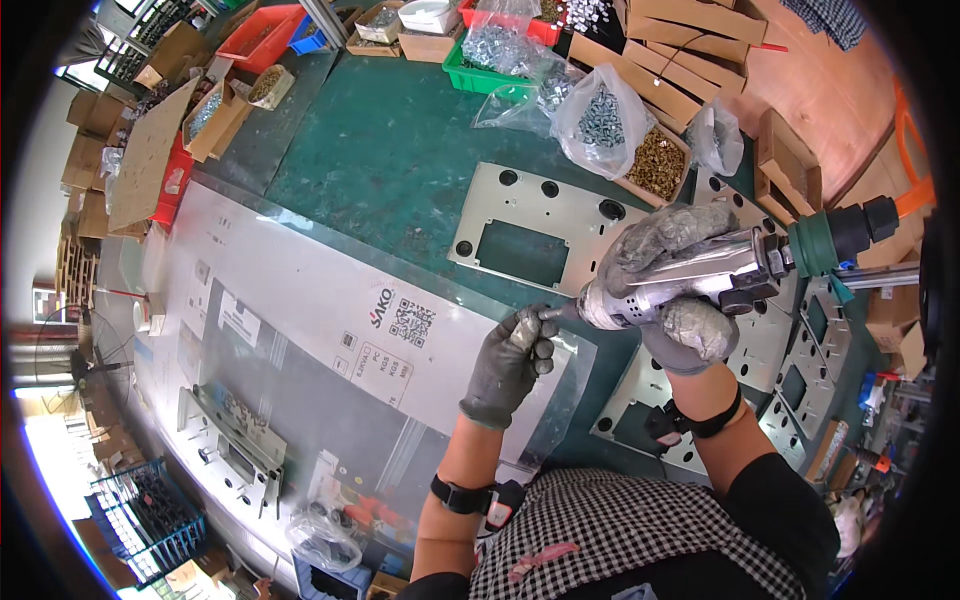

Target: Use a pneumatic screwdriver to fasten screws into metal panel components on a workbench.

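My right hand (665,245), in a worn grey glove, is wrapped round a silver air tool that looks like a rivet gun (690,283). Its narrow nose points left, and a green and black fitting sits at its other end. At the nose tip, my gloved left hand (510,362) has its fingers pinched together; whatever lies between them is too small to make out. Behind the tool lies a flat metal panel (480,215) with a large rectangular cutout and several round holes. Another cut-out panel (640,385) is partly covered by my right forearm.
A cardboard sheet under clear plastic (300,290) spans the left of the green table (370,140). Bags of small metal parts (603,120) and a box of brass-coloured pieces (658,162) stand at the back. More panels (800,385) lie right. An orange hose (915,195) runs off right.
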{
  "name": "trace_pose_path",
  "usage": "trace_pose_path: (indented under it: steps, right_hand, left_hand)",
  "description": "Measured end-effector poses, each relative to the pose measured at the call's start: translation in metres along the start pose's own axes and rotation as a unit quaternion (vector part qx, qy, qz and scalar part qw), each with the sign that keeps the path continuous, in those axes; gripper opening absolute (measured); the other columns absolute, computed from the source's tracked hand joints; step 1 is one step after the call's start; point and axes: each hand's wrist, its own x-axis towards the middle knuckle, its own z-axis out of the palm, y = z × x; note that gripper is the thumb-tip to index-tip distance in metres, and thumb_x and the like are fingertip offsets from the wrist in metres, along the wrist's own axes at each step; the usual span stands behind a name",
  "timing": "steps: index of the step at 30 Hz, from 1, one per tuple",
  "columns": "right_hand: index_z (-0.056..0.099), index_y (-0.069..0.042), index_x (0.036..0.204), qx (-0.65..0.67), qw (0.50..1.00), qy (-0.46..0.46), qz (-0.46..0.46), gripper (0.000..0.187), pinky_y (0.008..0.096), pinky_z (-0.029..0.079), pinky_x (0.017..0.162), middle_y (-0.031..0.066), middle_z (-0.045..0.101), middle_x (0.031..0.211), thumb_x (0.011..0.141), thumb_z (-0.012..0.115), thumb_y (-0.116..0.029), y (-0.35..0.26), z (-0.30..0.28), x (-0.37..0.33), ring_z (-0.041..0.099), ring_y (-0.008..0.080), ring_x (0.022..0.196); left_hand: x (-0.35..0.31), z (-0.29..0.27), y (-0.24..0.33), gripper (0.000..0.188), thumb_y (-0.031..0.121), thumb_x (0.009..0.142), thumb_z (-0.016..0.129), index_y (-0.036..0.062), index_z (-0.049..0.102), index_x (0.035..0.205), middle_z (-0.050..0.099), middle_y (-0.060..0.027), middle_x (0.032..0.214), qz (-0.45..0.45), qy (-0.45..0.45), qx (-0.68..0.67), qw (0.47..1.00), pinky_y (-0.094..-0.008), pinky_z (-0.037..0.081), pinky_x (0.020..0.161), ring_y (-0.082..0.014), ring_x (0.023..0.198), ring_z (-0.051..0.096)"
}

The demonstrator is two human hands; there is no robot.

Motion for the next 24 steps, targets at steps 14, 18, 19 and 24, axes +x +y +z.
trace_pose_path:
  steps: [14,18,19,24]
  right_hand:
    - [0.044,-0.005,0.112,-0.043,0.997,0.032,-0.051,0.076,0.0421,0.049,0.065,0.0132,0.056,0.095,0.054,0.084,-0.036,0.035,-0.069,0.053,0.055,0.0259,0.078]
    - [0.04,-0.003,0.124,0.08,0.984,-0.136,-0.08,0.044,0.0425,0.04,0.097,0.0138,0.048,0.119,0.086,0.053,-0.021,0.065,-0.107,0.077,0.05,0.0269,0.107]
    - [0.04,-0.003,0.124,0.081,0.985,-0.133,-0.077,0.044,0.0425,0.04,0.097,0.0138,0.048,0.119,0.086,0.053,-0.021,0.073,-0.123,0.083,0.05,0.0269,0.107]
    - [0.046,0.006,0.11,-0.102,0.987,-0.085,-0.093,0.047,0.039,0.048,0.075,0.0201,0.057,0.098,0.083,0.059,-0.03,0.076,-0.126,0.097,0.058,0.027,0.085]
  left_hand:
    - [0.076,-0.031,0.005,0.037,0.039,0.09,0.05,0.0031,0.053,0.098,0.045,0.002,0.066,-0.078,-0.016,0.148,0.986,-0.019,0.03,0.04,-0.0061,0.045,0.035]
    - [0.097,-0.036,-0.008,0.033,0.024,0.094,0.045,-0.0007,0.047,0.116,0.054,-0.0083,0.092,0.042,0.009,0.049,0.998,-0.0276,0.05,0.068,-0.0168,0.075,0.057]
    - [0.096,-0.044,-0.003,0.031,0.016,0.093,0.044,-0.0017,0.045,0.119,0.05,-0.0139,0.11,0.041,-0.002,0.043,0.998,-0.0363,0.047,0.087,-0.0247,0.098,0.056]
    - [0.101,-0.051,0.003,0.029,0.012,0.093,0.046,-0.001,0.044,0.119,0.053,-0.0148,0.108,0.069,0.05,0.022,0.996,-0.0311,0.053,0.077,-0.022,0.092,0.059]
